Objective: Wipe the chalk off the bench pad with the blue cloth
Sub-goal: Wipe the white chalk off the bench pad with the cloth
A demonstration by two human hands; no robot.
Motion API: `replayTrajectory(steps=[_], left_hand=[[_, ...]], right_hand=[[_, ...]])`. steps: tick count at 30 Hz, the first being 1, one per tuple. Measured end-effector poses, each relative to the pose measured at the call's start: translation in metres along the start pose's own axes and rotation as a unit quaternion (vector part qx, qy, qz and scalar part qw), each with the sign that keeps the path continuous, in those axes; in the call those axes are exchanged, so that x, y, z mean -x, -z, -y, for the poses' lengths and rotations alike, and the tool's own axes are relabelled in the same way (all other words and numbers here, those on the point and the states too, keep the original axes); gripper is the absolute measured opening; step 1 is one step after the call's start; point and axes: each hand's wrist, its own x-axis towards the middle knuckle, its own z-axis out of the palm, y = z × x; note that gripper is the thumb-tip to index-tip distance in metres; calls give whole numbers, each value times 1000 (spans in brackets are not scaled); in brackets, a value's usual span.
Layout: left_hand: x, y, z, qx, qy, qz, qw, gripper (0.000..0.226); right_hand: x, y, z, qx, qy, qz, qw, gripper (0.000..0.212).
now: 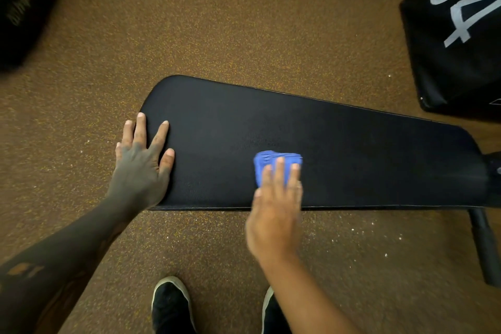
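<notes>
I see the folded blue cloth [276, 165] lying on the long black padded bench pad [352, 154], just right of the frame's centre. My right hand [275, 211] lies flat on top of it, fingers extended and close together, pressing the cloth to the pad rather than gripping it; the hand is slightly blurred. A faint pale smudge shows on the pad just above the cloth. My left hand [141, 168] rests palm down with fingers spread wide on the pad's rounded left end. Around the bench is brown speckled rubber flooring [244, 22], with white flecks at lower right. Two black shoes [170, 306] show at the bottom edge, a black box with white lettering [461, 35] at upper right.
</notes>
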Motion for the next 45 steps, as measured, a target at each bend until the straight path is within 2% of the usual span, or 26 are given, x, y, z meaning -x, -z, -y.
replayTrajectory(steps=[2,3,4,7,8,11,12,15,16,20,21,23,24,25,28,29,32,33,37,38,40,41,42,43,44,45], left_hand=[[0,1,0,1,-2,2,1000,68],[0,1,0,2,-3,4,1000,68],[0,1,1,2,-4,6,1000,69],[-1,1,2,1,-5,8,1000,69],[-1,1,2,2,-6,8,1000,69],[0,1,2,5,-8,7,1000,69],[0,1,2,6,-7,6,1000,69],[0,0,3,6,-8,5,1000,69],[0,0,2,6,-8,3,1000,69],[0,1,0,12,-6,2,1000,68],[0,1,0,12,-6,3,1000,68],[1,1,0,11,-6,2,1000,67],[1,1,1,9,-6,0,1000,67],[0,1,1,8,-7,-1,1000,67],[0,0,0,6,-3,-2,1000,67],[0,0,0,5,-2,-2,1000,67],[0,2,0,1,-3,0,1000,67],[0,2,0,0,-2,2,1000,67],[0,1,-1,10,-6,-3,1000,63],[1,1,-1,13,-6,-3,1000,60],[2,2,-1,38,-2,-8,999,59],[3,1,-1,56,-3,-20,998,60],[5,2,-1,73,-2,-38,997,61],[6,2,-2,104,7,-58,993,61],[8,0,-2,148,30,-75,986,63],[9,1,-2,201,72,-82,973,63]], right_hand=[[10,-8,14,21,151,34,988,54],[6,-9,11,30,188,40,981,54],[0,-8,3,36,172,36,984,54],[-4,0,-15,-4,-26,-14,1000,53],[4,0,-13,-10,-43,-9,999,56],[30,-7,-21,26,37,5,999,56],[28,-9,-30,22,31,-5,999,53],[21,-7,-32,-24,-85,-49,995,49],[21,-9,-21,-41,-89,-49,994,49],[14,-13,-2,-11,45,-20,999,48],[2,-11,-9,-12,29,-22,999,47],[-22,-3,-10,-41,-86,-52,994,48],[-28,-1,0,-49,-114,-58,991,49],[-28,-1,14,-47,-90,-46,994,49],[-15,-10,29,7,123,11,992,49],[-21,-8,21,7,129,18,991,48],[-39,-3,16,-17,-59,-19,998,50],[-39,-3,26,-25,-72,-23,997,51],[-32,-12,49,-13,166,36,985,51],[-40,-10,44,-14,162,46,986,50],[-51,-7,42,-34,61,29,997,49],[-49,-6,49,-44,45,19,998,51],[-44,-7,60,-53,88,27,994,55],[-35,-10,70,-44,173,50,983,60],[-30,-15,74,-28,253,75,964,63],[-34,-17,73,-30,293,80,952,65]])
